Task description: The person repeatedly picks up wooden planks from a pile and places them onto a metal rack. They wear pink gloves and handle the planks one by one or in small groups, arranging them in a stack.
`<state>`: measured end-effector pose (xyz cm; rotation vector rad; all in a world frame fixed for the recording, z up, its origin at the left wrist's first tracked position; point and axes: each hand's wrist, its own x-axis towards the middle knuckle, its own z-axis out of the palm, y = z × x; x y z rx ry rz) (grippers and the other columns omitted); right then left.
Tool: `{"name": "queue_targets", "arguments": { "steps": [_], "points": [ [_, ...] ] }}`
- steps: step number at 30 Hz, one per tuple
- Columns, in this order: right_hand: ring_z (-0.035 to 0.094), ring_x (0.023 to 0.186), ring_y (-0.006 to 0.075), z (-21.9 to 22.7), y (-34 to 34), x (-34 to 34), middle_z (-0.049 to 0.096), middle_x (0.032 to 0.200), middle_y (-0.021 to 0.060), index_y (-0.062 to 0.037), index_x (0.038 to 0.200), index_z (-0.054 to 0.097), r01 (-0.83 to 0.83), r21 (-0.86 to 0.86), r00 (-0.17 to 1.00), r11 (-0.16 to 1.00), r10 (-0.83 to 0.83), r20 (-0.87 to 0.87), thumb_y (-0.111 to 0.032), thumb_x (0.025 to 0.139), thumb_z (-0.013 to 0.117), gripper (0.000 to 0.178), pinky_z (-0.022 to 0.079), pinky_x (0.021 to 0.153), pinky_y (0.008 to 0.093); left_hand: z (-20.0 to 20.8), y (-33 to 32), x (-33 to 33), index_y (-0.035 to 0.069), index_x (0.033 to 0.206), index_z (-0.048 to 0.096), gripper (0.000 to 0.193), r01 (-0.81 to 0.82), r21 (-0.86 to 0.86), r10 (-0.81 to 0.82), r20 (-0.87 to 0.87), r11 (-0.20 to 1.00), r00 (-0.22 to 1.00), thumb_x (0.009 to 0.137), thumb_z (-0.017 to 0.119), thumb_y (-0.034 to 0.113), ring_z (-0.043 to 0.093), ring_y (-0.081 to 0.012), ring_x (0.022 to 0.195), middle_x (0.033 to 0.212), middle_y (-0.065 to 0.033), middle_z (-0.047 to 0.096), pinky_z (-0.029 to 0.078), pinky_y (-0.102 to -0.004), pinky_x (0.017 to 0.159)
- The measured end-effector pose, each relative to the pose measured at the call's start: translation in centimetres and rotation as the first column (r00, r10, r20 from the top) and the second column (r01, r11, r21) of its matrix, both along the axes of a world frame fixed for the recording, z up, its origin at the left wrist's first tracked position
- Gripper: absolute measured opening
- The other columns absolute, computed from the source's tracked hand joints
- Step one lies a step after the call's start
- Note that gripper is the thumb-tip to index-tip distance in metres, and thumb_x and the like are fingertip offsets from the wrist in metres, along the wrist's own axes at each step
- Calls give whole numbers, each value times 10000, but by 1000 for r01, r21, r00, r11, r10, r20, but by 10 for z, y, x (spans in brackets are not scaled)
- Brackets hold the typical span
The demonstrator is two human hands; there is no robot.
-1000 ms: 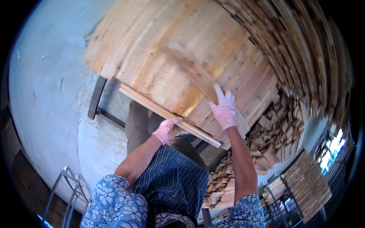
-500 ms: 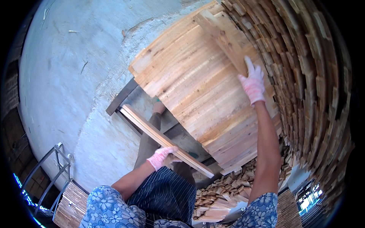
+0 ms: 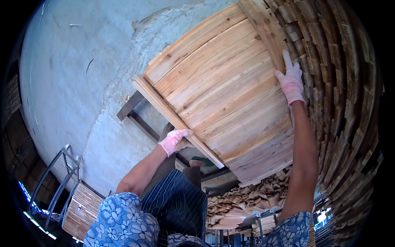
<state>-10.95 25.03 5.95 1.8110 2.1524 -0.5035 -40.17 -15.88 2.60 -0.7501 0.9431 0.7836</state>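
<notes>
Holding slim, pale wooden strip (image 3: 164, 108)

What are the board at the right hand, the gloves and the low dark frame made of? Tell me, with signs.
Board: wood, apparently unvarnished, judging by its dark knots and matte brown surface.
Gloves: probably knitted fabric, since they hug the fingers softly; matte, white to pink.
Frame: perhaps metal, given its straight, square-edged bars; dull and dark, but painted wood is possible.

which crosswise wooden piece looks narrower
The pale, slim wooden strip gripped by the pink-white gloved left hand; the brown wooden board at the gloved right hand looks wider.
</notes>
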Motion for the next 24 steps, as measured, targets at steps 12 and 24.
{"name": "queue_targets", "arguments": {
  "steps": [12, 24],
  "points": [
    [428, 1385, 412, 10, 8, 6, 428, 1495, 195, -430, 1623, 255, -7, -67, 1000, 998, 9, 25, -340, 879, 754, 900, 375, 1150, 523, 135, 107, -114, -18, 1289, 523, 668, 517, 136, -326, -635, 845, 701, 813, 804, 357, 683, -263, 949, 1038, -162, 673, 583, -439, 885],
    [497, 1310, 454, 46, -35, -55, 453, 1466, 233, -313, 1522, 464, -309, 147, 951, 940, 300, 76, -224, 926, 655, 633, 433, 1064, 565, 92, 308, -155, 156, 1617, 269, 898, 979, -152, -460, -885, 137, -73, 861, 729, 312, 651, -165, 845, 1072, -129, 626, 587, -335, 704]
  ]
}}
